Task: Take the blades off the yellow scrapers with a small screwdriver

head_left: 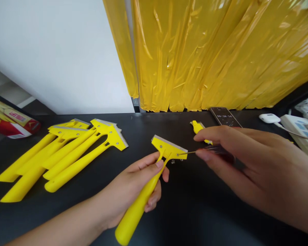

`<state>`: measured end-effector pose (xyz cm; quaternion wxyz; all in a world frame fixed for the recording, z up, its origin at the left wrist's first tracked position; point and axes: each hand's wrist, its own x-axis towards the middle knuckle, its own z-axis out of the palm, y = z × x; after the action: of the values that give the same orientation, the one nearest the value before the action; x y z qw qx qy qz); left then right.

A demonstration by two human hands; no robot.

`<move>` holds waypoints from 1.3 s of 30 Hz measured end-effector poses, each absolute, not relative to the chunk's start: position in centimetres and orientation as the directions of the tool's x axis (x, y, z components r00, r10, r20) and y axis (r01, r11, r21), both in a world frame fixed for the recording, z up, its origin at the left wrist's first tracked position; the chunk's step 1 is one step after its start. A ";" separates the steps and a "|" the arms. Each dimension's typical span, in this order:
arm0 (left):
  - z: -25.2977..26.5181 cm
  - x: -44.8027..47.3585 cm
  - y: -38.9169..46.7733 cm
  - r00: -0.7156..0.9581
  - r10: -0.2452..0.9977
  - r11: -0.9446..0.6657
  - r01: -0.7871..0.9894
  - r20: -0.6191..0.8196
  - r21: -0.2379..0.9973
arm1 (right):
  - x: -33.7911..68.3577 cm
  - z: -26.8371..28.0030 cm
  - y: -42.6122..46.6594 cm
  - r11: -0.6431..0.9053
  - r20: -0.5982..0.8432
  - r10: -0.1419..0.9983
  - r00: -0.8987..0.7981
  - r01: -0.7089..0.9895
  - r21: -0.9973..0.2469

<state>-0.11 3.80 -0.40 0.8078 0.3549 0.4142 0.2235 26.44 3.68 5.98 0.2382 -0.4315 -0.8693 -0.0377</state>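
Scraper (144, 194), T-shaped yellow plastic, fills the curled left hand (140, 176); the right hand (261, 167) pinches a thin metal-shafted screwdriver (190, 153) against it.

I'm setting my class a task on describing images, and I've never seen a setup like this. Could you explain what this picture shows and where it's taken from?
There is no machine here, just a person's two bare hands. The single picture comes from a camera worn on that person's head, looking forward and down.

The left hand grips a yellow scraper by its handle. The right hand pinches a thin tool, probably a screwdriver, with its tip at a screw on the scraper's head.

On the dark table, more yellow scrapers lie in a pile at the left. Beyond the right hand are a small yellow piece and a phone showing a timer. Yellow plastic sheeting hangs behind.
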 end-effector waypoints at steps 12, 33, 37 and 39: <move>-0.3 -0.1 3.8 0.557 0.648 0.653 -0.054 -0.519 0.756 | 26.0 6.1 3.6 0.600 0.372 0.779 -0.504 0.772 -0.210; 0.1 0.2 3.7 0.549 0.668 0.621 -0.039 -0.502 0.783 | 25.6 6.5 3.3 0.686 0.514 0.689 -0.511 0.689 -0.234; 0.2 0.2 3.6 0.541 0.672 0.626 -0.049 -0.507 0.778 | 25.0 6.2 3.5 0.768 0.529 0.609 -0.591 0.605 -0.210; 0.2 0.2 3.6 0.549 0.668 0.630 -0.057 -0.503 0.774 | 24.8 6.1 3.6 0.772 0.522 0.608 -0.598 0.599 -0.213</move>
<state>0.20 3.58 0.16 0.8005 0.3654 0.4176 0.2265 24.76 3.59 6.05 0.2949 -0.3377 -0.8938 0.0075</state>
